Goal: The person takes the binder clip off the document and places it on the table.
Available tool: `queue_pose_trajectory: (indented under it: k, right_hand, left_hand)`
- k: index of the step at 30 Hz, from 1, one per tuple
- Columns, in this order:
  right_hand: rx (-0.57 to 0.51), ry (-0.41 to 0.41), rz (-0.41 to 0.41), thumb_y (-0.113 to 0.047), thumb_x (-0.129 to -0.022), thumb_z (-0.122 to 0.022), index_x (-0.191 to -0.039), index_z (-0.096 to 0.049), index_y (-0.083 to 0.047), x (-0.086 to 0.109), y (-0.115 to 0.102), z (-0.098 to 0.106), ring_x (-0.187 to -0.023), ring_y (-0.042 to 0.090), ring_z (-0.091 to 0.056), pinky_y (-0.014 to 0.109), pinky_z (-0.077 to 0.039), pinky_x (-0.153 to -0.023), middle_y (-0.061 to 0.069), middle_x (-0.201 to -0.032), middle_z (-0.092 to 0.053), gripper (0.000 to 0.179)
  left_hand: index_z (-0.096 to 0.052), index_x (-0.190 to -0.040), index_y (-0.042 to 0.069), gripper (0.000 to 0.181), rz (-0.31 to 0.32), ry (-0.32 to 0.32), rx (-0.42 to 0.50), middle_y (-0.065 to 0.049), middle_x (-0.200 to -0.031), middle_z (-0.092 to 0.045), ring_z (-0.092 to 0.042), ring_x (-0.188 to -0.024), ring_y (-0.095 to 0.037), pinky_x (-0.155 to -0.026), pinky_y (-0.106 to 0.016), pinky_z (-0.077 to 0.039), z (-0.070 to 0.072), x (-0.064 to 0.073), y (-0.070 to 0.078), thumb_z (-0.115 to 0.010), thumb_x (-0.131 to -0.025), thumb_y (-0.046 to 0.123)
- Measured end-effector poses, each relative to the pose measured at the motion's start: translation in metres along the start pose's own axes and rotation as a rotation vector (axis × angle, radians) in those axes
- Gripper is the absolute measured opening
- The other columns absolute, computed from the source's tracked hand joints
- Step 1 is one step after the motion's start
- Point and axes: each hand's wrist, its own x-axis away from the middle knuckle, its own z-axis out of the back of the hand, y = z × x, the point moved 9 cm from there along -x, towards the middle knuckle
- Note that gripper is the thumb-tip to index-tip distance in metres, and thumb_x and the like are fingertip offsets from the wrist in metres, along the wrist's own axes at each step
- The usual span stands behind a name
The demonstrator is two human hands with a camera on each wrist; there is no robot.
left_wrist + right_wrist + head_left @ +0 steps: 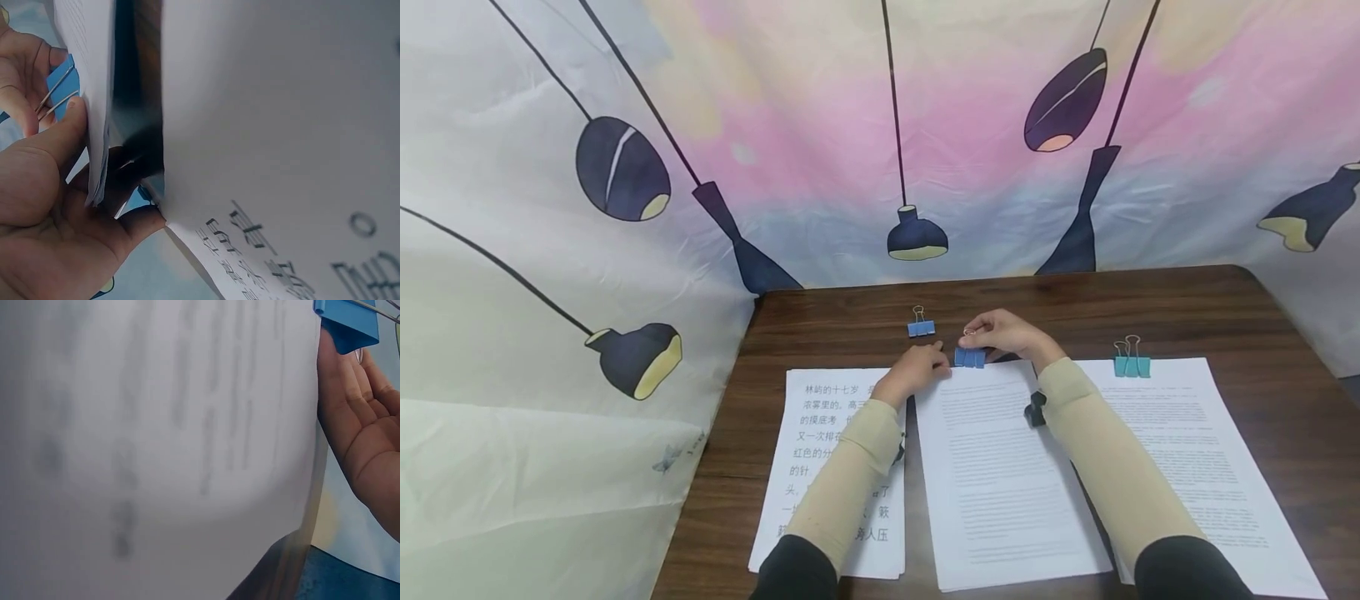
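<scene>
A blue binder clip sits at the top edge of the middle paper stack. My right hand holds this clip, thumb and index finger at its wire handle. In the right wrist view, the clip is at the sheets' edge with the right hand behind it. My left hand grips the stack's top left corner. From the left wrist, the left hand shows its thumb on one face of the sheets and fingers behind them, the thumb tip close to the clip.
Another blue binder clip lies on the brown wooden table behind the papers. To the left is a stack with large printed characters. The right stack carries a teal binder clip on its top edge. A patterned cloth hangs behind.
</scene>
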Motion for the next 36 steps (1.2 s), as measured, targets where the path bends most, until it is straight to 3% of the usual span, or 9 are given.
queue_pose_trajectory:
  k: [8,12,22,28,36]
  right_hand:
    - [0.063,0.071,0.025,-0.028,-0.096,-0.081,-0.14,-0.057,0.009,-0.003,-0.004,0.018,-0.107,0.031,-0.068,0.045,-0.063,-0.085,0.022,-0.123,-0.065,0.062]
    - [0.107,0.093,0.032,-0.029,-0.097,-0.08,-0.141,-0.058,0.008,-0.006,-0.008,0.025,-0.108,0.03,-0.067,0.043,-0.062,-0.086,0.022,-0.125,-0.065,0.062]
    - [0.151,0.169,0.004,-0.033,-0.103,-0.071,-0.155,-0.047,0.005,-0.019,-0.011,0.028,-0.128,0.04,-0.06,0.05,-0.057,-0.097,0.027,-0.153,-0.051,0.068]
    - [0.17,0.238,0.014,-0.032,-0.104,-0.07,-0.144,-0.061,0.002,-0.023,-0.008,0.029,-0.117,0.036,-0.062,0.048,-0.055,-0.093,0.024,-0.147,-0.055,0.053]
    - [0.18,0.348,0.06,-0.035,-0.106,-0.067,-0.14,-0.063,0.002,-0.022,-0.014,0.033,-0.128,0.042,-0.058,0.056,-0.048,-0.108,0.025,-0.145,-0.059,0.051]
  left_hand:
    - [-0.079,-0.115,0.008,0.022,-0.004,-0.017,0.001,-0.017,-0.165,-0.041,-0.04,-0.152,-0.037,-0.123,-0.05,-0.035,-0.003,-0.002,-0.002,-0.062,-0.108,0.022]
    - [-0.079,-0.114,0.011,0.022,0.01,-0.015,0.003,-0.015,-0.166,-0.04,-0.037,-0.153,-0.038,-0.123,-0.053,-0.033,-0.004,0.0,-0.003,-0.062,-0.108,0.024]
    - [-0.078,-0.118,0.012,0.025,0.019,0.02,-0.038,-0.014,-0.165,-0.042,-0.039,-0.152,-0.036,-0.123,-0.063,-0.027,-0.005,-0.002,-0.003,-0.061,-0.108,0.027]
    - [-0.078,-0.114,0.011,0.022,0.014,0.028,-0.037,-0.016,-0.164,-0.043,-0.042,-0.151,-0.037,-0.122,-0.063,-0.028,-0.006,-0.001,-0.001,-0.062,-0.108,0.026]
    - [-0.078,-0.108,0.011,0.021,0.01,0.041,-0.031,-0.018,-0.164,-0.043,-0.042,-0.15,-0.039,-0.122,-0.064,-0.028,-0.006,0.0,-0.002,-0.063,-0.108,0.026]
